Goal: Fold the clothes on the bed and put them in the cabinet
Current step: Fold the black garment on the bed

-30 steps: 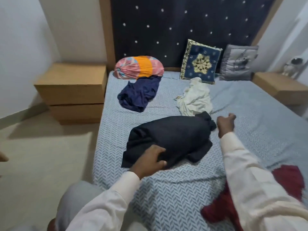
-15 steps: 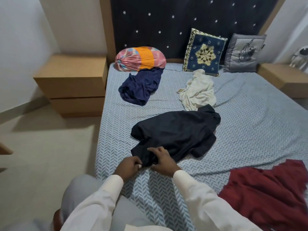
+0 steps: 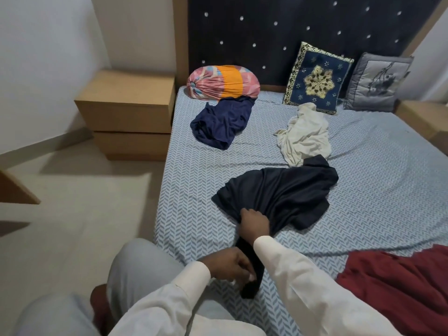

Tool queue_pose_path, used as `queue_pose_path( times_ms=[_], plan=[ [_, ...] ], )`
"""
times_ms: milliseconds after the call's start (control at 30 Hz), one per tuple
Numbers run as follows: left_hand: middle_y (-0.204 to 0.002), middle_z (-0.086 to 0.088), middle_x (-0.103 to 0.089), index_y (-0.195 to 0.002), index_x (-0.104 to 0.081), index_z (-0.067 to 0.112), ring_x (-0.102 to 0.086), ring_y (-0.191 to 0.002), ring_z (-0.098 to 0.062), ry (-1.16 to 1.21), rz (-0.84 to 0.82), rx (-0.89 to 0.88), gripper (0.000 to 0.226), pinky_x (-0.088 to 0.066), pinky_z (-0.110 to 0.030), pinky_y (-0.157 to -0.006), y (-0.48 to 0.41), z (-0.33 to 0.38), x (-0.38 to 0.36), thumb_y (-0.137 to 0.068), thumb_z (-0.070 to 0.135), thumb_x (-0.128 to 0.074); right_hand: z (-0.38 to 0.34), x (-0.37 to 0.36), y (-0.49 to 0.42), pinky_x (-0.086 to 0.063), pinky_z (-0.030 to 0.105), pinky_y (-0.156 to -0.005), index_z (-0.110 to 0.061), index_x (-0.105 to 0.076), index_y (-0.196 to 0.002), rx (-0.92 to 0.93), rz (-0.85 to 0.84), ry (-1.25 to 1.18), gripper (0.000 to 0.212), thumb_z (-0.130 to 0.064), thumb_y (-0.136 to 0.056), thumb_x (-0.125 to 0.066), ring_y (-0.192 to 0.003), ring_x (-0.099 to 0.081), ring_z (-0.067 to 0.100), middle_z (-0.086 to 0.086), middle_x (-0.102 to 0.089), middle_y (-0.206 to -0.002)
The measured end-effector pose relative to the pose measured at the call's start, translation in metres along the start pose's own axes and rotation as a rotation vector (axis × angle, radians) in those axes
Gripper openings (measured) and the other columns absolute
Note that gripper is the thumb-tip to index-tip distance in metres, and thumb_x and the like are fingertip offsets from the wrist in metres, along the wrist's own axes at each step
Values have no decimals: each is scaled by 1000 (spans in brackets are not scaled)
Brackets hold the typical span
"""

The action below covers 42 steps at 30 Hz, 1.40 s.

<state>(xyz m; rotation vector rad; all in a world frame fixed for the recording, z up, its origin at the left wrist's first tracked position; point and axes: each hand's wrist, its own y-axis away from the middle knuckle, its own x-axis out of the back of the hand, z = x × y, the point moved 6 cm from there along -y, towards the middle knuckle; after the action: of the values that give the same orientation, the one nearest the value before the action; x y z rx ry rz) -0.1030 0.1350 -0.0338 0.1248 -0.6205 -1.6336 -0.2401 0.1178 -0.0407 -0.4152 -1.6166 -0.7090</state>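
A black garment lies crumpled in the middle of the bed. My right hand grips its near edge, bunching the cloth. My left hand pinches a narrow strip of the same garment that trails toward the bed's near edge. Further up the bed lie a navy garment and a cream garment. A dark red garment is spread at the near right.
A wooden bedside cabinet with drawers stands left of the bed, and another one at the far right. A colourful bolster, a blue cushion and a grey cushion rest against the dark headboard. Bare floor lies to the left.
Both hands were side by side at the black garment's near edge. My left hand has drawn part of it toward me, while my right hand has taken a bunched grip higher up.
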Motion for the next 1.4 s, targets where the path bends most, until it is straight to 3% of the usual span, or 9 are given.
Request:
queue_pose_path(
  times_ms=[200, 300, 433, 733, 833, 967, 1200, 1300, 1400],
  plan=[
    [-112, 4, -62, -126, -60, 22, -58, -94, -7, -224, 690, -77, 44, -49, -29, -93, 20, -16, 81, -83, 10, -58, 5, 20, 2, -43, 36, -72, -17, -53, -68, 23, -136, -536, 18, -19, -86, -51, -77, -59, 26, 7, -60, -76],
    [-129, 11, -49, -136, -50, 26, -45, -118, -1, -322, 769, -255, 59, -36, -15, -101, 24, 0, 98, -81, 11, -63, -12, 41, 21, -38, 39, -66, -19, -52, -58, 80, -410, -942, 29, -19, -87, -51, -60, -44, 13, 1, -48, -62],
    [-89, 10, -66, -99, -63, 27, -62, -83, -9, -233, 761, -363, 19, -51, -33, -76, 26, 17, 102, -80, 21, -61, -29, 76, 42, -50, 36, -71, -8, -66, -83, 194, -750, -1184, 17, -19, -91, -56, -73, -56, 26, 15, -58, -79],
    [-83, 5, -48, -95, -58, 26, -53, -72, -23, -394, 1294, -185, 36, -45, -33, -63, 104, 63, 215, -67, 4, -59, -6, 174, 27, -54, 37, -87, -3, -61, -116, 367, -780, -1194, 30, -15, -90, -67, -94, -67, 27, 16, -67, -108],
    [-93, -2, -51, -93, -60, 25, -58, -78, -34, -591, 1345, 5, 31, -45, -36, -66, 124, 69, 237, -70, 5, -58, 30, 203, 3, -52, 47, -93, -6, -64, -117, 280, -652, -748, 40, -22, -83, -77, -106, -64, 39, 18, -68, -115],
    [-97, -8, -51, -100, -67, 20, -60, -79, -37, -708, 1394, 162, 28, -49, -39, -69, 134, 83, 261, -76, 10, -56, 75, 262, -35, -40, 26, -59, -10, -67, -108, 7, -197, -115, 27, -32, -93, -63, -69, -51, 21, 9, -63, -96],
    [-111, -14, -56, -123, -58, 24, -61, -90, -41, -627, 1619, -85, 41, -51, -44, -73, 144, 174, 302, -88, 6, -45, 105, 359, -10, -47, 39, -78, -24, -58, -121, -158, 936, -513, 46, -6, -82, -43, -96, -63, 38, 18, -69, -107],
    [-105, -16, -57, -131, -56, 24, -58, -88, -40, -763, 1546, -146, 50, -48, -45, -72, 128, 164, 281, -87, 4, -41, 117, 329, 3, -47, 40, -77, -30, -55, -124, -128, 951, -488, 51, -8, -79, -44, -95, -61, 37, 13, -64, -111],
    [-104, -12, -59, -128, -59, 25, -60, -92, -36, -890, 1240, -31, 59, -47, -44, -80, 84, 95, 238, -73, 12, -42, 147, 247, -3, -50, 44, -81, -29, -56, -122, -214, 639, -308, 49, -9, -79, -47, -98, -62, 39, 17, -61, -111]
  ],
)
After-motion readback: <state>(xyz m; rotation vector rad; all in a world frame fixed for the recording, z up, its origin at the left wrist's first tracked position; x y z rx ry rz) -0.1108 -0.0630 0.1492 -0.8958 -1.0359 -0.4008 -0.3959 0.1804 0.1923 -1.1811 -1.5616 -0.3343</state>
